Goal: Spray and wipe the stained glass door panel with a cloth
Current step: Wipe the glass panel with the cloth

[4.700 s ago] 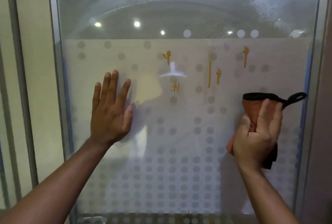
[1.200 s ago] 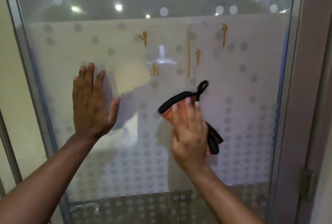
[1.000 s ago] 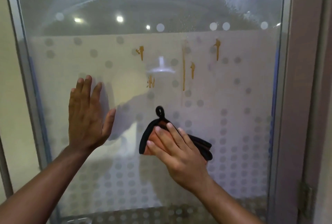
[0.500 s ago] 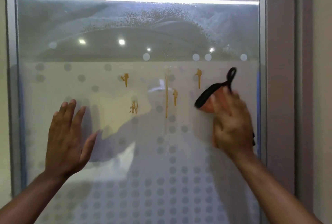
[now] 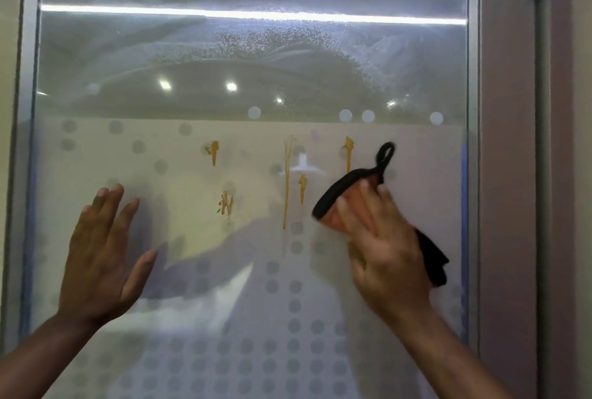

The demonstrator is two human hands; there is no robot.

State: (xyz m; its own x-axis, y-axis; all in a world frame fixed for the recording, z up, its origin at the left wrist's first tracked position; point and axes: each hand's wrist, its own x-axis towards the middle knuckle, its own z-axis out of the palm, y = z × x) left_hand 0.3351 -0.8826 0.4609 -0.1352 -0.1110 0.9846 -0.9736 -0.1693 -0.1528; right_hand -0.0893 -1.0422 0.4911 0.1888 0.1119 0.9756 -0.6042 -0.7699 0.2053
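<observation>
The glass door panel (image 5: 179, 46) fills the view, frosted with grey dots on its lower half and misted with spray droplets above. Several orange-brown stains (image 5: 286, 181) run down its middle. My right hand (image 5: 382, 248) presses an orange cloth with black trim and a loop (image 5: 339, 193) flat against the glass, just right of the long drip and below the rightmost stain. My left hand (image 5: 102, 254) lies flat on the glass at the left with fingers spread, holding nothing. No spray bottle is in view.
A silver metal frame (image 5: 473, 142) borders the panel on both sides. A mauve door jamb (image 5: 509, 174) with a hinge at the top stands to the right. A beige wall (image 5: 8, 78) lies left of the frame.
My right hand has swept the cloth from low centre up to the right, and now sits slightly lower and closer to the stains. The view has tilted upward. My left hand stays on the glass.
</observation>
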